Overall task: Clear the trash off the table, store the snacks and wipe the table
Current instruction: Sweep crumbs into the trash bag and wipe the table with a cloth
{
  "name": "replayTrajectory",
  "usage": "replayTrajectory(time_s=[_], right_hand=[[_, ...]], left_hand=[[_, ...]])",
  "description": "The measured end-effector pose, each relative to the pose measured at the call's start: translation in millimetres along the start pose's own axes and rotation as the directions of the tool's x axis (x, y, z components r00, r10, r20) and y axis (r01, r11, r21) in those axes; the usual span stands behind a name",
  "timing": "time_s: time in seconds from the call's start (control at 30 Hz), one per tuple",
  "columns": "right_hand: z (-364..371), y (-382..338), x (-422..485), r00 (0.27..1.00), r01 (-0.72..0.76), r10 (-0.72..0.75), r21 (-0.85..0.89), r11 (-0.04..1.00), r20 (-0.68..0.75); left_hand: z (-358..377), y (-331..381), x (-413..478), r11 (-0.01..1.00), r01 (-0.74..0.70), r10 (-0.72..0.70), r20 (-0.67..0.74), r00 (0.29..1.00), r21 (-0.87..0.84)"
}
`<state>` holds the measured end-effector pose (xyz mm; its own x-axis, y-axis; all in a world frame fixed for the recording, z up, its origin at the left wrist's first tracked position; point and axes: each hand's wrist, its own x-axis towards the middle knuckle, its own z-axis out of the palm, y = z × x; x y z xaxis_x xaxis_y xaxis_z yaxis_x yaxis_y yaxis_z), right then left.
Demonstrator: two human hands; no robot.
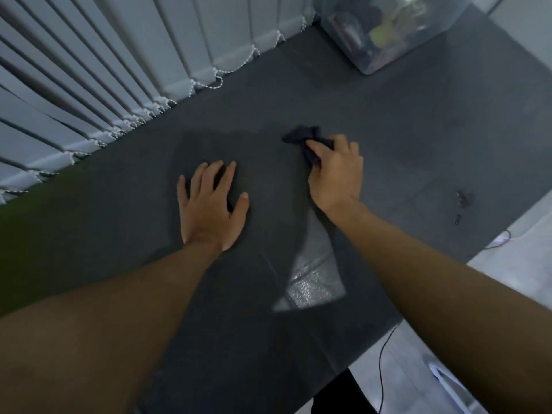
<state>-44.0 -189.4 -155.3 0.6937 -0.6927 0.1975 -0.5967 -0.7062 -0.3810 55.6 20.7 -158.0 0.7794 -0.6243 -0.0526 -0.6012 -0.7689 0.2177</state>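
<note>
Head view: R hand (pixel 334 171) fingers curled, gripping dark crumpled cloth (pixel 301 135) on dark grey table (pixel 403 130). L hand (pixel 210 201) flat, fingers spread, holds nothing.

Pale vertical blinds (pixel 89 70) hang at the left, linked by a beaded chain (pixel 221 76); a thin black cable (pixel 380 366) lies on the floor (pixel 531 258).

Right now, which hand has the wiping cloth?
The right hand: its fingers curl round the dark cloth; the left hand lies flat on the table, empty.
</note>
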Motion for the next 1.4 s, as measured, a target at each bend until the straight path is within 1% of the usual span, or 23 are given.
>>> replayTrajectory(time_s=[0.07,0.13,0.2,0.23,0.3,0.37,0.4,0.47,0.53,0.6,0.63,0.7,0.77,0.83,0.93,1.0,1.03,1.1,1.17,1.2,1.23,1.3,1.4], right_hand=[[-0.6,-9.3,-24.3,0.988,0.146,-0.150,0.076,0.986,0.042],[-4.2,-2.7,-43.2,0.912,0.370,-0.391,0.162,0.915,0.126],[-10.9,12.4,-47.0,0.883,0.422,-0.442,0.143,0.895,0.160],[-13.6,20.7,-45.9,0.916,0.369,-0.379,0.096,0.924,0.133],[-20.4,33.9,-45.9,0.991,0.127,-0.127,0.003,0.992,0.034],[-26.0,32.9,-55.0,0.996,-0.085,0.085,-0.034,0.996,-0.016],[-27.2,28.5,-62.9,0.995,-0.095,0.094,-0.037,0.995,-0.012],[-29.3,20.5,-84.6,0.995,0.081,-0.081,-0.003,0.997,0.049],[-35.5,22.3,-105.0,0.923,0.341,-0.348,0.069,0.937,0.167],[-44.2,37.5,-111.0,0.862,0.454,-0.454,0.056,0.889,0.226],[-47.5,47.1,-110.0,0.893,0.411,-0.406,0.016,0.912,0.196],[-52.4,63.4,-109.8,0.991,0.123,-0.121,-0.043,0.992,0.052],[-54.9,65.6,-118.9,0.988,-0.148,0.146,-0.033,0.988,-0.045],[-55.0,58.5,-136.9,0.990,-0.139,0.138,-0.028,0.990,-0.031],[-63.4,63.7,-166.3,0.971,0.214,-0.216,0.031,0.976,0.098],[-73.0,82.2,-170.2,0.930,0.342,-0.341,0.021,0.940,0.140],[-76.3,93.7,-167.8,0.942,0.316,-0.312,-0.015,0.949,0.121],[-81.1,113.5,-160.2,0.997,0.080,-0.079,-0.080,0.994,0.007],[-82.0,119.4,-157.3,0.971,-0.224,0.219,-0.050,0.973,-0.100],[-81.4,115.6,-158.7,0.955,-0.283,0.277,-0.043,0.958,-0.109],[-79.5,110.2,-162.9,0.963,-0.262,0.256,-0.062,0.963,-0.087],[-76.5,102.0,-175.3,1.000,-0.021,0.022,-0.106,0.994,0.008],[-87.1,118.7,-171.2,0.946,0.302,-0.286,-0.095,0.949,0.155]], left_hand=[[1.8,0.5,-6.8,0.998,-0.053,0.054,-0.040,0.998,0.025],[1.8,4.0,-15.0,0.999,-0.044,0.045,-0.032,0.998,0.011],[4.0,9.8,-28.8,0.999,-0.050,0.050,0.021,0.999,0.002],[6.5,12.0,-37.1,0.998,-0.059,0.059,0.044,0.997,0.011],[11.7,13.6,-50.3,0.996,-0.067,0.063,0.068,0.996,0.051],[14.8,12.6,-53.2,0.993,-0.069,0.061,0.077,0.995,0.095],[15.0,12.6,-52.4,0.992,-0.071,0.062,0.080,0.995,0.107],[15.5,13.0,-51.4,0.990,-0.076,0.067,0.074,0.995,0.120],[16.4,13.4,-51.8,0.989,-0.073,0.064,0.072,0.995,0.127],[16.4,14.5,-52.8,0.989,-0.074,0.064,0.077,0.995,0.126],[16.1,14.5,-52.9,0.989,-0.076,0.067,0.076,0.995,0.127],[16.6,14.5,-51.7,0.986,-0.093,0.083,0.082,0.993,0.135],[17.0,16.5,-50.4,0.983,-0.128,0.117,0.086,0.989,0.135],[16.0,21.7,-49.3,0.977,-0.173,0.163,0.088,0.983,0.124],[11.6,34.0,-47.2,0.973,-0.208,0.197,0.107,0.974,0.096],[11.3,47.4,-44.6,0.971,-0.223,0.212,0.123,0.969,0.081],[11.9,56.8,-43.1,0.969,-0.234,0.223,0.127,0.966,0.075],[15.5,76.7,-39.5,0.967,-0.249,0.239,0.132,0.962,0.063],[20.3,94.4,-34.3,0.967,-0.245,0.234,0.145,0.961,0.065],[21.9,101.7,-31.2,0.970,-0.235,0.224,0.148,0.963,0.065],[23.8,107.7,-27.6,0.973,-0.223,0.212,0.148,0.966,0.064],[26.5,117.4,-18.7,0.978,-0.200,0.190,0.137,0.972,0.058],[29.0,132.0,-2.5,0.980,-0.191,0.184,0.134,0.974,0.044]])
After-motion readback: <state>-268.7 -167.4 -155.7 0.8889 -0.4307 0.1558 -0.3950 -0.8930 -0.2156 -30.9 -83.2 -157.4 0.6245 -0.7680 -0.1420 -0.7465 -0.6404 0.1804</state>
